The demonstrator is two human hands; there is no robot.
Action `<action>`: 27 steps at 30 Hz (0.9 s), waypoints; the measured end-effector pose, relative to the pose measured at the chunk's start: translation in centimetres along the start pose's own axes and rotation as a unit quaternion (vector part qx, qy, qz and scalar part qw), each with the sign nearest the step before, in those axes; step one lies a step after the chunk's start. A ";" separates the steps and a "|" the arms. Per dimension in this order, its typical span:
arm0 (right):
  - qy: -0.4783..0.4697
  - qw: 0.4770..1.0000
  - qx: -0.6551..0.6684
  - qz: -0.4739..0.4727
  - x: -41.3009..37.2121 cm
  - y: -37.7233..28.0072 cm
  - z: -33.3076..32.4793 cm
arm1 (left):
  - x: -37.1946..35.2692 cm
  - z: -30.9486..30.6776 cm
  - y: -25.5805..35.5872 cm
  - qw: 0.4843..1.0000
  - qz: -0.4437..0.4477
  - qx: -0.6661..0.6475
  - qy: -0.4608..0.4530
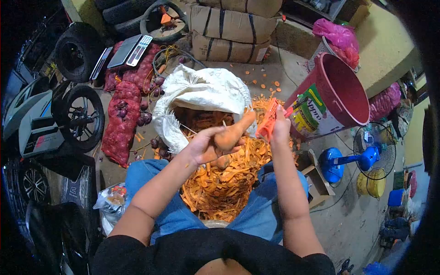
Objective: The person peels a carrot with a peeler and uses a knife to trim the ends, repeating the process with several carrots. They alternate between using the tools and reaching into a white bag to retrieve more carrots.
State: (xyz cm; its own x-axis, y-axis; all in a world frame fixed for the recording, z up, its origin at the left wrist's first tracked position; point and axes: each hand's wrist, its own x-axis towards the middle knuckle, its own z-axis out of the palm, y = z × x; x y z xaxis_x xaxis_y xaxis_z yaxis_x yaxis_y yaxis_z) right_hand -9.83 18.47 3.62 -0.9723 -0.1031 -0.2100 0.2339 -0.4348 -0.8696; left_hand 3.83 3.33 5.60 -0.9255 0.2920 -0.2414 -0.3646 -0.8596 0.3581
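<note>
Holding one carrot (236, 130) above our lap, just past the knees: our left hand (206, 144) is closed around its lower end, and the tip points up and right.

- Right hand (280, 126): clenched on an orange peeler (267, 121), just right of the carrot's tip.
- Peelings (224, 183): a deep heap between our knees, spreading far and right across the floor. By that we judge much of the work done.
- White sack (206, 91): open, just beyond the hands, with more orange roots in its mouth. We judge a fair share remains.
- Red bucket (339, 96): tilted, far right; its contents cannot be seen.
- Red mesh bags of onions (121, 114): left, lying on the floor, untouched.
- Blue fan (348, 160): right, well apart from the hands.
</note>
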 end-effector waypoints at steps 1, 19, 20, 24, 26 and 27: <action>0.010 1.000 0.017 -0.006 -0.3 0.1 0.6 | 0.5 -0.3 -0.3 0.998 0.000 0.055 0.005; -0.059 0.952 -0.247 -0.172 -1.9 3.5 6.4 | 5.7 -3.5 -0.4 0.986 0.036 0.002 0.165; -0.054 0.948 -0.255 -0.186 -1.8 3.6 6.5 | 5.8 -3.3 -0.5 0.982 0.043 0.012 0.183; -0.019 0.918 -0.357 -0.172 -0.8 4.0 5.7 | 5.6 -2.8 0.0 0.980 0.031 0.082 0.177; 0.021 0.919 -0.328 -0.218 1.5 4.4 4.7 | 4.9 -2.5 0.3 0.973 -0.018 0.146 0.180; 0.058 0.916 -0.298 -0.262 2.7 4.2 4.1 | 4.5 -2.1 0.1 0.958 -0.066 0.208 0.184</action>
State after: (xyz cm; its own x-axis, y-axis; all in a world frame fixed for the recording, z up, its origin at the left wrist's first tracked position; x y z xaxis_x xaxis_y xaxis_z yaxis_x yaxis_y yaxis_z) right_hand -11.44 12.71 1.23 -0.9525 0.0919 0.2904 -0.2721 0.1715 -0.9469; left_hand -0.14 3.63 2.67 -0.7979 0.1530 -0.5831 -0.5558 -0.5614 0.6132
